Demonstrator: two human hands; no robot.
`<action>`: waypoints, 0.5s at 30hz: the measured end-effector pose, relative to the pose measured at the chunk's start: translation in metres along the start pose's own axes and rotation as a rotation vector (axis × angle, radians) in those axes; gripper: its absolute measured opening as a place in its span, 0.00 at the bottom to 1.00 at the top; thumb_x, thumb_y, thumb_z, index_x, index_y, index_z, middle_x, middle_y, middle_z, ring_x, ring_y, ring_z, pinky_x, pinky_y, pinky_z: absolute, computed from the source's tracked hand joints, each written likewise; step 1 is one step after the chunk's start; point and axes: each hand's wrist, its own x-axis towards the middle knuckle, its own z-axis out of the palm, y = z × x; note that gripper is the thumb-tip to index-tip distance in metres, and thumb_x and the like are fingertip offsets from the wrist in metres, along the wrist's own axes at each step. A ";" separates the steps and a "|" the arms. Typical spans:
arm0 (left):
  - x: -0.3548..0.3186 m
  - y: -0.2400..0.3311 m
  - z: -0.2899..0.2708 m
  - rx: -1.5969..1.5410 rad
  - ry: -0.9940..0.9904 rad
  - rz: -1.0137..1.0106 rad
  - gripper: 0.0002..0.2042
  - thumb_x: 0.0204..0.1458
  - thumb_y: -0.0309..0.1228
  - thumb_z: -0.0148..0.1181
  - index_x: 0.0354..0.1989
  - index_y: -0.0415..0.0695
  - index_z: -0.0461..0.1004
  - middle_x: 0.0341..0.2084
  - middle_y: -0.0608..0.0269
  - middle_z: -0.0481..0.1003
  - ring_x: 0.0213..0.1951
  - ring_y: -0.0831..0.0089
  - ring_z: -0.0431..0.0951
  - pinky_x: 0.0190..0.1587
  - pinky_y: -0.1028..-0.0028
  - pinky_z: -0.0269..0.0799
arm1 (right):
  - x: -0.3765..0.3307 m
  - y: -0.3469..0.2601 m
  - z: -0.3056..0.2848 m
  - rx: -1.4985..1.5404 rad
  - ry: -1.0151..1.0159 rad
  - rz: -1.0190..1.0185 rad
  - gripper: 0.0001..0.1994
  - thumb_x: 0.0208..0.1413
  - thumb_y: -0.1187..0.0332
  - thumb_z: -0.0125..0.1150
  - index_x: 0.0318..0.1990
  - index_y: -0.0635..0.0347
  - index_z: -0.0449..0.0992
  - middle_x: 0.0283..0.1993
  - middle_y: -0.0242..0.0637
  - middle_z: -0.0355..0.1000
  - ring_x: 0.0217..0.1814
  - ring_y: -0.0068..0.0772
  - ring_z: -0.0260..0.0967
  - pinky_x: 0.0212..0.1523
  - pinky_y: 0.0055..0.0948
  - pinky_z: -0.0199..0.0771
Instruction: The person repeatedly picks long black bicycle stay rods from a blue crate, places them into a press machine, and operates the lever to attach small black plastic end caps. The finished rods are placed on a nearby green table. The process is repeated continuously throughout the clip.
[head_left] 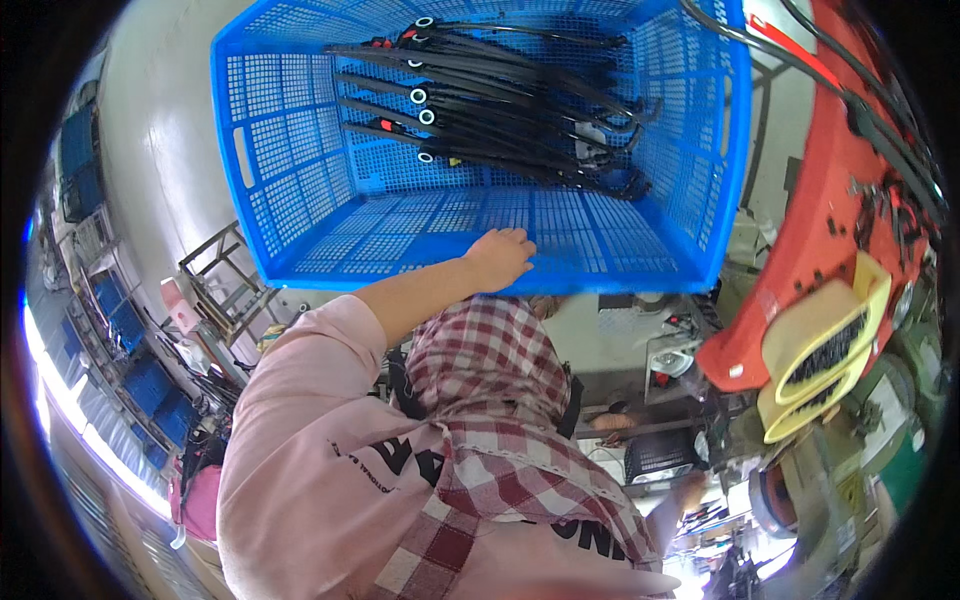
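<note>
Left hand [503, 260] lies over the crate's [395, 235] six-o'clock rim, fingers bent; how firmly, and how the right hand stands, I cannot tell. Rods [490, 110] lie toward twelve; weak support could tip the crate, tangling them.

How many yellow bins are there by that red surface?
2. The upper bin is at the red surface's edge; the lower bin is just below it in the picture. Others may be hidden.
</note>
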 end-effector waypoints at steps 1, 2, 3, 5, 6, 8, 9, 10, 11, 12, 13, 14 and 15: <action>0.012 -0.026 0.001 -0.032 -0.016 -0.059 0.12 0.56 0.37 0.56 0.45 0.44 0.75 0.42 0.57 0.72 0.49 0.58 0.73 0.51 0.58 0.68 | 0.025 -0.017 0.039 0.438 -0.013 -0.081 0.14 0.63 0.56 0.52 0.44 0.55 0.75 0.38 0.38 0.78 0.37 0.36 0.77 0.34 0.40 0.78; 0.028 -0.044 0.009 0.072 0.009 -0.141 0.13 0.56 0.37 0.56 0.45 0.45 0.75 0.42 0.57 0.72 0.49 0.58 0.72 0.52 0.57 0.67 | -0.001 -0.097 0.008 0.779 -0.070 -0.229 0.13 0.61 0.60 0.55 0.47 0.57 0.75 0.41 0.40 0.77 0.41 0.39 0.76 0.40 0.41 0.76; 0.047 -0.069 0.021 0.150 0.021 -0.214 0.13 0.55 0.37 0.56 0.45 0.45 0.75 0.42 0.57 0.72 0.50 0.58 0.72 0.52 0.57 0.67 | -0.046 -0.168 -0.078 1.140 -0.175 -0.360 0.14 0.58 0.63 0.58 0.50 0.59 0.74 0.44 0.42 0.76 0.46 0.41 0.74 0.46 0.42 0.74; 0.086 -0.124 0.049 0.181 0.102 -0.313 0.14 0.53 0.36 0.57 0.48 0.47 0.75 0.46 0.55 0.71 0.55 0.58 0.69 0.57 0.55 0.62 | -0.114 -0.268 -0.228 1.204 -0.031 -0.881 0.14 0.56 0.67 0.61 0.50 0.59 0.76 0.51 0.42 0.73 0.55 0.49 0.70 0.57 0.48 0.67; 0.102 -0.148 0.065 0.228 0.114 -0.337 0.15 0.53 0.35 0.57 0.49 0.47 0.74 0.49 0.54 0.70 0.56 0.58 0.67 0.59 0.54 0.60 | -0.122 -0.303 -0.284 0.976 0.354 -1.220 0.12 0.56 0.68 0.60 0.47 0.57 0.78 0.55 0.41 0.72 0.59 0.54 0.67 0.61 0.52 0.62; 0.135 -0.191 0.090 0.324 0.139 -0.388 0.16 0.54 0.35 0.56 0.50 0.47 0.74 0.54 0.52 0.67 0.60 0.58 0.64 0.63 0.53 0.56 | -0.106 -0.370 -0.316 0.833 0.416 -1.276 0.12 0.55 0.65 0.59 0.45 0.56 0.79 0.55 0.38 0.72 0.63 0.51 0.64 0.64 0.53 0.56; 0.151 -0.201 0.091 0.362 0.047 -0.443 0.17 0.55 0.32 0.53 0.53 0.47 0.73 0.60 0.52 0.63 0.66 0.59 0.58 0.67 0.52 0.50 | -0.104 -0.388 -0.318 0.763 0.461 -1.292 0.11 0.55 0.64 0.58 0.44 0.55 0.79 0.55 0.36 0.73 0.65 0.49 0.62 0.65 0.54 0.53; 0.165 -0.216 0.103 0.350 0.077 -0.457 0.18 0.56 0.32 0.52 0.55 0.47 0.72 0.61 0.53 0.63 0.66 0.59 0.58 0.68 0.52 0.50 | -0.099 -0.399 -0.317 0.736 0.436 -1.305 0.12 0.55 0.62 0.57 0.43 0.55 0.80 0.54 0.35 0.73 0.65 0.48 0.63 0.65 0.53 0.54; 0.180 -0.229 0.113 0.340 0.110 -0.469 0.18 0.56 0.31 0.51 0.56 0.47 0.71 0.61 0.53 0.63 0.67 0.59 0.58 0.68 0.52 0.49 | -0.092 -0.404 -0.312 0.712 0.416 -1.313 0.13 0.55 0.60 0.56 0.42 0.54 0.80 0.54 0.34 0.74 0.65 0.48 0.63 0.64 0.53 0.54; 0.194 -0.244 0.122 0.331 0.144 -0.478 0.19 0.56 0.31 0.51 0.58 0.47 0.70 0.62 0.54 0.63 0.67 0.59 0.57 0.69 0.51 0.48 | -0.088 -0.407 -0.306 0.688 0.396 -1.319 0.13 0.55 0.59 0.55 0.41 0.54 0.80 0.54 0.33 0.74 0.65 0.47 0.63 0.64 0.53 0.55; 0.209 -0.260 0.136 0.317 0.153 -0.489 0.20 0.57 0.31 0.50 0.59 0.48 0.69 0.62 0.55 0.63 0.67 0.59 0.57 0.69 0.53 0.48 | -0.086 -0.408 -0.300 0.637 0.382 -1.312 0.17 0.55 0.55 0.51 0.40 0.53 0.80 0.51 0.33 0.76 0.62 0.45 0.67 0.60 0.50 0.59; 0.221 -0.275 0.149 0.299 0.160 -0.502 0.20 0.58 0.31 0.50 0.60 0.48 0.68 0.62 0.55 0.63 0.68 0.59 0.57 0.69 0.54 0.48 | -0.083 -0.411 -0.300 0.658 0.371 -1.334 0.17 0.55 0.55 0.50 0.40 0.53 0.80 0.49 0.33 0.77 0.60 0.44 0.68 0.59 0.49 0.60; 0.233 -0.289 0.163 0.280 0.169 -0.516 0.21 0.59 0.31 0.49 0.62 0.49 0.67 0.63 0.56 0.63 0.68 0.60 0.57 0.70 0.55 0.48 | -0.081 -0.414 -0.302 0.679 0.361 -1.355 0.17 0.55 0.55 0.50 0.40 0.53 0.80 0.48 0.33 0.77 0.58 0.43 0.70 0.57 0.47 0.61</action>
